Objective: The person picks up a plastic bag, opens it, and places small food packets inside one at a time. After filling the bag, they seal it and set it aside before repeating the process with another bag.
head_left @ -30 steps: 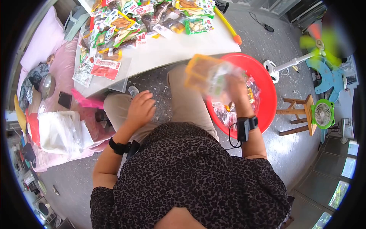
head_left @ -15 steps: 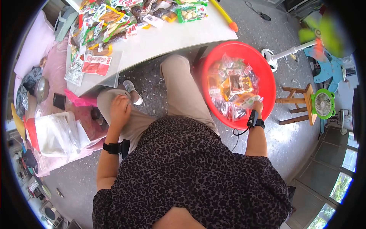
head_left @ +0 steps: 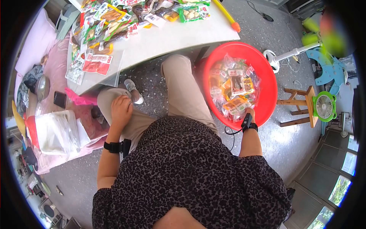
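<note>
My right hand is inside the near edge of a red plastic tub, fingers closed on the edge of a clear and orange food packet. Beneath and beyond that packet, several other sealed snack packets fill the tub, among them a dark brown one. The fingertips of this hand are partly hidden. Resting on my left knee is my left hand, its fingers lying flat with nothing in them. A black band is strapped to each wrist, and a cable runs from the right one.
A white table ahead bears a heap of snack packets and a yellow tube. To the right stand a wooden stool, a green fan and a white fan stand. A phone lies on the pink cover at left.
My right hand has drawn slightly left and nearer to my body, and the packet in it has shifted left and down within the tub. The left hand has stayed on the knee.
</note>
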A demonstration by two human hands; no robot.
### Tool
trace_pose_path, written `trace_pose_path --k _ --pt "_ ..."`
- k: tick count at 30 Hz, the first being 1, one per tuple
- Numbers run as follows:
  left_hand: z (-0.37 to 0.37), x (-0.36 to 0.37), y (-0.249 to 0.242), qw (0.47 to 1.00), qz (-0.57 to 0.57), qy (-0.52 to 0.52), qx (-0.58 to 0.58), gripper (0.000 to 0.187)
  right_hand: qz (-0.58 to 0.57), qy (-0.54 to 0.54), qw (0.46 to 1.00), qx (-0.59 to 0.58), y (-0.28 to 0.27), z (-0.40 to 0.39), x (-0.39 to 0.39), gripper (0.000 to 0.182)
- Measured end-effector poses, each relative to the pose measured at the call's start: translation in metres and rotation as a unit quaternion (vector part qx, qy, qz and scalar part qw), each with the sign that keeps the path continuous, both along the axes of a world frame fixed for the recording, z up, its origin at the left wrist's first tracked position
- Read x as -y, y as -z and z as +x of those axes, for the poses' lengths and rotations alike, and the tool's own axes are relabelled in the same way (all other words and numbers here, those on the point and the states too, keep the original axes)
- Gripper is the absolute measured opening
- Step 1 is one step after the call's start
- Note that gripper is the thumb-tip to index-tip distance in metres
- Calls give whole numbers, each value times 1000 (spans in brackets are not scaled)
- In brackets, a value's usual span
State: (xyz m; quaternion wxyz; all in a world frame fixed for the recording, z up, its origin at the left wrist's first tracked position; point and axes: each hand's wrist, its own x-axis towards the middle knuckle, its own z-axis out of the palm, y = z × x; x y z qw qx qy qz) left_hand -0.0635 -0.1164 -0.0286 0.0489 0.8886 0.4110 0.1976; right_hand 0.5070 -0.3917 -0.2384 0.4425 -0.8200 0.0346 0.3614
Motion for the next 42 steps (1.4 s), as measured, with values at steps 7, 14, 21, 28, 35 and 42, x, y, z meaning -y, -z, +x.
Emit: trace_pose_path --k 7,14,21,28,35,42 --pt "-1 1 1 1000 -4 -11 -5 14 122 103 981 112 19 2 -5 16" --pt "0 1 -2 999 -27 -16 -16 14 144 186 964 122 1 4 5 19" --pt "-3 0 1 1000 -17 -14 15 10 202 244 937 -150 6 -9 -1 25" --pt "-13 2 3 994 -47 -34 94 11 88 73 950 -292 -6 -57 -82 25" --pt "-72 -4 -51 972 73 -171 146 13 173 -405 895 72 -93 -82 -199 17" --pt "-196 -7 -75 886 163 -431 58 21 316 -358 874 90 -205 -230 -283 17"
